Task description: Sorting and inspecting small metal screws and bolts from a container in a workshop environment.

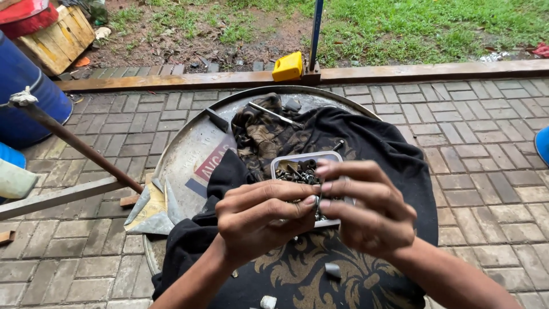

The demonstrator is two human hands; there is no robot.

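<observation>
A small metal part (318, 201), too small to be identified, is pinched between the fingertips of both hands directly above a shallow rectangular clear plastic tray (333, 155) filled with dark metal screws and bolts (297, 173). The left hand (257, 220) is curled, with thumb and forefinger closed at the tips on the part. The right hand (369, 209) is held with its fingers extended leftward and lightly bent, the tips meeting those of the left hand; whether the part is gripped by it or only touched cannot be told.

The tray is set on a black cloth with a gold ornamental print (320, 274), which is spread over a round grey metal lid (189, 143) laid on grey paving bricks (480, 131). A slim metal rod (274, 114) is laid on the crumpled cloth beyond the tray, and a small grey piece (333, 270) lies on the cloth near the right wrist. A rusty metal bar (80, 146) is slanted across the left of the view, beside a blue plastic drum (23, 86). A yellow plastic block (287, 66) is placed against a blue upright pole (315, 31) at the edge of the grass (434, 26)
</observation>
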